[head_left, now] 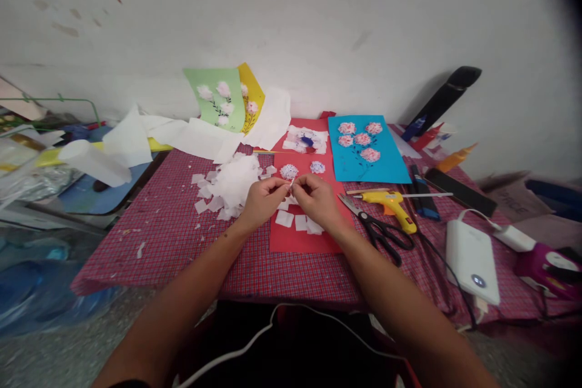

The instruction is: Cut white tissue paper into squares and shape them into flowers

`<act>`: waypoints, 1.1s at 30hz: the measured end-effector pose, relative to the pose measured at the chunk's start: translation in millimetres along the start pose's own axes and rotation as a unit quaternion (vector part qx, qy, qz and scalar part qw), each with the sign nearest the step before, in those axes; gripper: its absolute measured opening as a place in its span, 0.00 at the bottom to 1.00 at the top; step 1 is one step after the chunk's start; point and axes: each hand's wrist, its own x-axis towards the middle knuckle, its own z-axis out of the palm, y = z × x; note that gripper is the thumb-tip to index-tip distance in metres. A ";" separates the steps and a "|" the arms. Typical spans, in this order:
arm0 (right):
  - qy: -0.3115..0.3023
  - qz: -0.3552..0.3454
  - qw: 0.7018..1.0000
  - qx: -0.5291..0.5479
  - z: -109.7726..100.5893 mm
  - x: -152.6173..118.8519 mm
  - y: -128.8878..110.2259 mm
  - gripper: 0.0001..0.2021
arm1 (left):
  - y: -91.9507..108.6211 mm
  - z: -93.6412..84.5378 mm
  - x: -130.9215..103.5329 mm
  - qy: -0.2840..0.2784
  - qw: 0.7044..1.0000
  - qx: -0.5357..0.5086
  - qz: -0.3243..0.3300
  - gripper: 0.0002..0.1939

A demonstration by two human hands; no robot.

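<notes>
My left hand (268,195) and my right hand (317,197) meet above a red paper sheet (291,243), fingertips pinched together on a small twisted piece of white paper (291,182). Two round paper blossoms, a white one with dark specks (289,171) and a bluish one (317,167), lie on the sheet just beyond my fingers. Under and in front of my hands lie several white paper squares (284,218). A heap of cut white paper (236,182) sits left of my left hand. White paper stained with blue and red paint (305,140) rests farther back.
Right of the red sheet lie black-handled scissors (379,231), a yellow glue gun (388,201) with its cord, and a white power bank (471,260). A blue flower card (369,148) and a green one (216,97) are at the back. A paper roll (93,162) stands left.
</notes>
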 end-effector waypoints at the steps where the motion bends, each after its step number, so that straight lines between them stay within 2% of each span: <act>1: 0.001 -0.002 1.000 -0.002 0.0 0.0 -0.2 0.07 | -1.1 0.5 0.6 0.000 1.000 -0.015 -0.008 0.09; 5: 0.000 -0.043 0.999 -0.030 -0.4 -0.5 -0.3 0.04 | -3.4 1.7 2.6 0.009 0.998 -0.059 -0.026 0.09; 9: 0.000 -0.076 0.996 -0.053 -0.3 -0.9 1.0 0.02 | -4.0 0.6 2.2 0.014 0.999 -0.032 -0.015 0.09; 14: 0.000 -0.068 0.997 -0.040 -0.5 -0.3 1.3 0.03 | -8.5 0.2 1.3 0.022 1.000 -0.007 0.012 0.09; 20: -0.006 -0.058 0.998 -0.005 -0.8 0.5 0.9 0.06 | -9.4 0.4 2.1 0.039 0.999 -0.003 0.006 0.09; 33: -0.016 -0.018 1.000 0.018 -3.5 2.0 -0.8 0.09 | -3.7 0.7 1.1 0.018 1.000 -0.016 0.004 0.09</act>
